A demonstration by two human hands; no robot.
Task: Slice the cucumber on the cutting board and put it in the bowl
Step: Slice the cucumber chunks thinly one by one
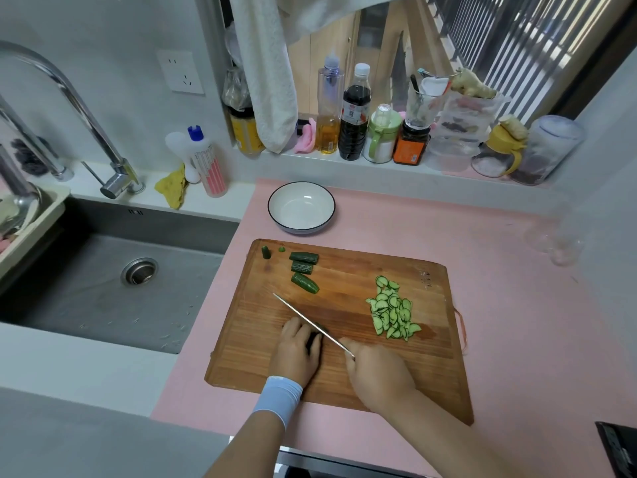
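Dark-green cucumber piece lies at about 6 o'clock on the wooden cutting board, mostly hidden under the left hand, whose fingers curl over it and press it down. The knife crosses it on a slant, tip toward 10 o'clock, its handle buried in the right hand, which is clenched round it. The hands sit just beside each other, with only the blade and a sliver of cucumber between them.

That closeness looks like the main hazard. The piece is short and the blade lies right against the left fingertips, so a slip or a fingertip poking forward could mean a cut. The piece might also roll under pressure and throw the blade sideways (I cannot tell which face is down).

At 3 o'clock on the board the pile of slices is heaped loosely, and a careless sweep could scatter it onto the pink counter. Three uncut chunks lie toward 11 o'clock, with two small end stubs at the far corner. The bowl stands empty off the board at 12 o'clock, so slices carried across the gap may drop. The sink at 9 o'clock could swallow a rolling chunk.
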